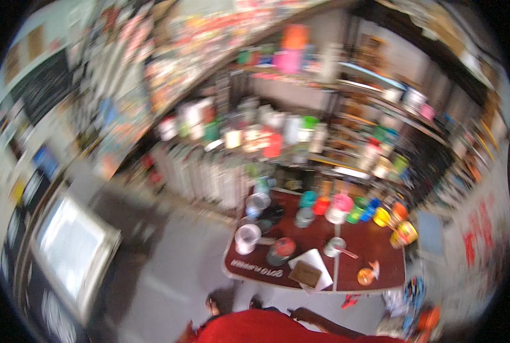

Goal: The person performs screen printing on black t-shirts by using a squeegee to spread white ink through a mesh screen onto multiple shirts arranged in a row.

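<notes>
At the lower edge, beside the red cloth of my clothing (255, 328), a small blurred patch of skin shows; it seems to be part of my left hand (187, 332). Its fingers cannot be made out, nor whether anything is in them. My right hand does not show. Ahead of me stands a dark red table (300, 274). A brown flat block (305, 275) lies on white sheets (323, 273) near its front edge. To the right are a grey-white cup (334, 247) with a reddish stick and a small orange container (366, 277).
Several coloured paint tubs (342, 208) line the table's back, and a clear bucket (247, 238) stands at its left. Crowded shelves (375, 91) rise behind. A bright framed panel (74, 246) stands at left. Bags and clutter (409, 300) lie right of the table.
</notes>
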### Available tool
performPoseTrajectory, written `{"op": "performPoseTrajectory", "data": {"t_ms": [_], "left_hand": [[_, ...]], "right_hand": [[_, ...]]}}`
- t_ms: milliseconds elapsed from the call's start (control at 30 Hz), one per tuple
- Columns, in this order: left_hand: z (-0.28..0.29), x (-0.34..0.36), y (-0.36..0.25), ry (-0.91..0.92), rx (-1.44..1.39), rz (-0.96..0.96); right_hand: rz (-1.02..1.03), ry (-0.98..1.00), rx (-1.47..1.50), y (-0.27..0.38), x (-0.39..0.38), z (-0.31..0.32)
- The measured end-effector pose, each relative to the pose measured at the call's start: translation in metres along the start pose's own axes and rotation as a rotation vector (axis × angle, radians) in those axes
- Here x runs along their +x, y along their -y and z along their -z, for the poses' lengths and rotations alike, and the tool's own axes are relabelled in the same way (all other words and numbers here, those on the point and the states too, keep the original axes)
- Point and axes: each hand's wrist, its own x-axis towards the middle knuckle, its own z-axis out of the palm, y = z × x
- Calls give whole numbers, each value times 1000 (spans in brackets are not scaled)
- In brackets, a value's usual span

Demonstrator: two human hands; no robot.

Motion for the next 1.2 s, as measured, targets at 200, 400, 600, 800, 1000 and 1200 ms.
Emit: {"op": "performPoseTrajectory", "data": {"t_ms": [200,400,600,800,1000,1200], "left_hand": [[-18,-48,63,-409,-422,-556],[-11,-70,117,-968,-672,-579],[59,-157,211,-1570,-584,-636],[185,-244,189,-1673,-521,-766],[296,-251,120,-1708,-326,-612],[334,-241,87,-1594,-252,-387]], "right_hand": [[-33,-23,-501,141,74,-32],[102,144,-366,174,141,-166],[78,250,-432,195,209,-293],[163,126,-286,293,316,-405],[324,154,-524,389,414,-508],[336,295,-703,412,476,-560]]}}
